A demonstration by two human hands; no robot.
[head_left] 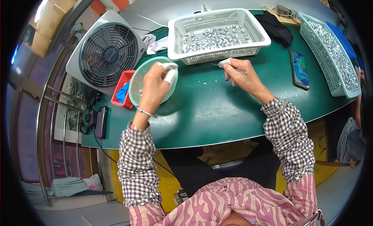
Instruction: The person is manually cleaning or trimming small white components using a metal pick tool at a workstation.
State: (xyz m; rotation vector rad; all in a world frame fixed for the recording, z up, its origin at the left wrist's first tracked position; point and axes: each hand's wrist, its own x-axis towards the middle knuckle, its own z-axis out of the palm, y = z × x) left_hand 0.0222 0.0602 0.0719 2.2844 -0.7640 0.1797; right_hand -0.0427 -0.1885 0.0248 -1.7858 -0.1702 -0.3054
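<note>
My left hand [156, 84] is above the light green bowl [135, 85], with white coverings on its fingertips. Motion blurs those fingers, so whether they hold anything cannot be made out. Small shiny pieces show faintly in the bowl. To the right, over the green table, my right hand [243, 75] is closed around a slim metal tool [241, 72] with a thin pointed tip reaching left. White covers a finger of this hand too. Just beyond stands a white plastic basket [217, 57] holding many small silvery metal parts [217, 37].
A grey box fan [110, 55] stands at the left, beside a red tray [123, 101] holding something blue. A phone [299, 69] lies at the right, near a long pale green basket [330, 76] full of metal parts. Black cloth [274, 27] lies behind. White crumbs dot the green table [202, 121].
</note>
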